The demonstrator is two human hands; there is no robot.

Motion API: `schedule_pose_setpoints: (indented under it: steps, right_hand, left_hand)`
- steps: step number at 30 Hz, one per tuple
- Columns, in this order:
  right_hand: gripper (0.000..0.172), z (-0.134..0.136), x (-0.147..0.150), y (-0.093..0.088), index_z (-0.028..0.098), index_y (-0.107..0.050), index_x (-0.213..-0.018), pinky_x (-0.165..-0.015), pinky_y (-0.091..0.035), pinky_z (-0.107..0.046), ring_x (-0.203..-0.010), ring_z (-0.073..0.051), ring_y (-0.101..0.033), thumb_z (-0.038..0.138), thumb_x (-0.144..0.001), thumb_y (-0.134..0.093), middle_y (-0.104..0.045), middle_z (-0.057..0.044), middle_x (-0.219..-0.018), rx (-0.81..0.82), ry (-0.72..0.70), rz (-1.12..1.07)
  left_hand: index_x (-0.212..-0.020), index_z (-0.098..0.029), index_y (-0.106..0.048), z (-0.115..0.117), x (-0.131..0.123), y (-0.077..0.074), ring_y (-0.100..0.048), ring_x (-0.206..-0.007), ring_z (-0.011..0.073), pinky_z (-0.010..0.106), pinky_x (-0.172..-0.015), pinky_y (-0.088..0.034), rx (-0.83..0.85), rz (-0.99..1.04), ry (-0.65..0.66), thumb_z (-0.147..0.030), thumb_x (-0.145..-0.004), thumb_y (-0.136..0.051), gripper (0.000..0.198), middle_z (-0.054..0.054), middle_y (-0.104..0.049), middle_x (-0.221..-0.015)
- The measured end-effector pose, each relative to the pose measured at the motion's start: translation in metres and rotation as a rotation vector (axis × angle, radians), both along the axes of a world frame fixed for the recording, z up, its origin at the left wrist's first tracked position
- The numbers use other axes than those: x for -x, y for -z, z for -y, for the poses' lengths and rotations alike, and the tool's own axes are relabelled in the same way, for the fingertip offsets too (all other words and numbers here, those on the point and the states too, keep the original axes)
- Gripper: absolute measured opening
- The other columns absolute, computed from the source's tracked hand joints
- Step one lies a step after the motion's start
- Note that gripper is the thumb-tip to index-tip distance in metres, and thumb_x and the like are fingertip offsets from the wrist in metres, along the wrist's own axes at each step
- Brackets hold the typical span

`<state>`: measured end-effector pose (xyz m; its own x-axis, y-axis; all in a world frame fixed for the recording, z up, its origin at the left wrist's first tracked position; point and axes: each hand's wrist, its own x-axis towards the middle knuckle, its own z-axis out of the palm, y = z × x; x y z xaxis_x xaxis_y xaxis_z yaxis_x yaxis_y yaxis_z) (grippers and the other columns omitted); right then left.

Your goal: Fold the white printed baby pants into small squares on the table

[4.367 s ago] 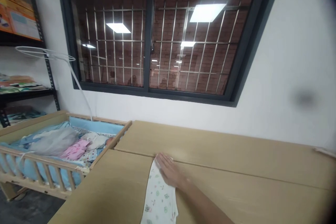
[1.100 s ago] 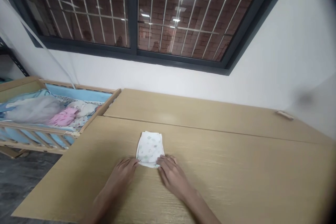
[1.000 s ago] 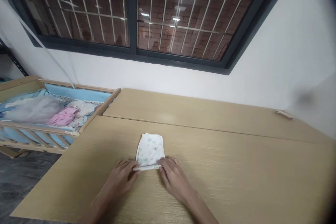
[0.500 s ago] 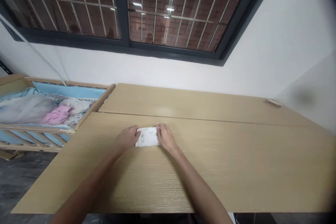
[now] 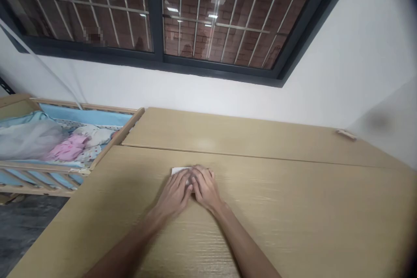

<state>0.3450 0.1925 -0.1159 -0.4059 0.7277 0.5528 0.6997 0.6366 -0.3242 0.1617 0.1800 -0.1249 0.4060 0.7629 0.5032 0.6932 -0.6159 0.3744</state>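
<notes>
Hands: 2, both flat, palms down, fingers spread, side by side and touching at the fingertips. Left hand (image 5: 175, 192) and right hand (image 5: 204, 186) press on 1 small folded cloth (image 5: 177, 170); neither is curled round it, so pressing, not gripping.

Folded cloth: white, mostly hidden under the hands; only 1 corner shows at the far left edge of the left hand. Print not readable at this size. Lies on the near board of the desk (image 5: 293, 208), approx. centre, just short of the seam to the far board.

Handling (judged): soft, thin, very light; no stiffness, will unfold or slump if lifted by 1 corner. Not fragile, not slippery on the wood grain. Best hold: pinch the folded stack at 2 opposite edges w/ thumb under, fingers over, keeping layers together; or slide it flat.

Surrounds:
- Desk: light wood, 2 boards, bare apart from 1 small wooden piece (image 5: 345, 134) at far right.
- Crib (image 5: 127, 127): wooden, touching the desk's left end; blue liner, pink garment (image 5: 67, 150), grey netting (image 5: 26, 139) inside.
- Window (image 5: 156, 13): dark frame, bars, brick beyond.
- Wall (image 5: 342, 65): white.
</notes>
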Motion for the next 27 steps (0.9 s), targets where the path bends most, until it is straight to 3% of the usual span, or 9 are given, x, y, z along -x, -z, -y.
schedule_pose_setpoints:
  steps: [8, 13, 17, 19, 22, 27]
  right_hand:
    - [0.044, 0.005, 0.007, -0.003, 0.019, -0.053, -0.145, -0.115, -0.038, -0.048, -0.139, -0.024, -0.049, 0.022, -0.104, -0.037, -0.061, -0.011, -0.142, 0.029, -0.139, 0.000]
    - [0.049, 0.006, 0.012, 0.002, 0.017, -0.044, -0.152, -0.121, -0.031, -0.047, -0.148, -0.023, -0.037, 0.029, -0.107, -0.034, -0.050, -0.010, -0.153, 0.138, -0.175, 0.115]
    - [0.056, 0.002, 0.003, 0.008, 0.019, -0.027, -0.161, -0.125, -0.022, -0.049, -0.154, -0.022, -0.024, 0.039, -0.108, -0.030, -0.032, -0.008, -0.163, 0.259, -0.070, 0.276]
    - [0.060, -0.001, -0.005, 0.010, 0.018, -0.021, -0.162, -0.126, -0.020, -0.049, -0.155, -0.022, -0.020, 0.044, -0.108, -0.029, -0.028, -0.008, -0.165, 0.300, -0.004, 0.319]
    - [0.065, -0.003, -0.016, 0.007, 0.017, -0.017, -0.163, -0.126, -0.020, -0.049, -0.155, -0.024, -0.017, 0.049, -0.107, -0.030, -0.024, -0.009, -0.166, 0.330, 0.047, 0.330]
    - [0.074, -0.002, -0.026, -0.003, 0.017, -0.023, -0.162, -0.124, -0.020, -0.054, -0.156, -0.032, -0.011, 0.047, -0.099, -0.050, -0.015, -0.012, -0.169, 0.297, -0.007, 0.304]
  left_hand:
    - [-0.143, -0.009, -0.043, 0.002, 0.002, 0.001, -0.045, -0.140, 0.0255, 0.045, -0.118, -0.038, 0.046, -0.054, 0.087, -0.020, -0.094, -0.041, 0.050, 0.016, -0.052, -0.147]
    - [-0.145, -0.008, -0.044, 0.004, 0.003, 0.015, -0.047, -0.139, 0.0284, 0.046, -0.117, -0.038, 0.040, -0.156, 0.053, -0.022, -0.091, -0.047, 0.056, 0.019, -0.054, -0.145]
    - [-0.155, -0.006, -0.027, 0.004, 0.007, 0.031, -0.024, -0.152, 0.0304, 0.046, -0.121, -0.030, 0.000, -0.256, 0.006, -0.041, -0.099, -0.045, 0.068, 0.019, -0.034, -0.161]
    - [-0.156, -0.004, -0.023, 0.003, 0.010, 0.037, -0.020, -0.154, 0.0311, 0.047, -0.122, -0.028, -0.005, -0.291, -0.037, -0.054, -0.101, -0.041, 0.077, 0.020, -0.030, -0.163]
    - [-0.155, -0.003, -0.027, 0.000, 0.016, 0.037, -0.026, -0.152, 0.0323, 0.049, -0.121, -0.029, -0.025, -0.325, -0.075, -0.057, -0.101, -0.038, 0.078, 0.023, -0.031, -0.161]
    - [-0.141, -0.008, -0.049, -0.011, 0.029, 0.023, -0.045, -0.140, 0.0334, 0.050, -0.117, -0.035, -0.043, -0.296, -0.022, -0.048, -0.100, -0.044, 0.057, 0.021, -0.049, -0.151]
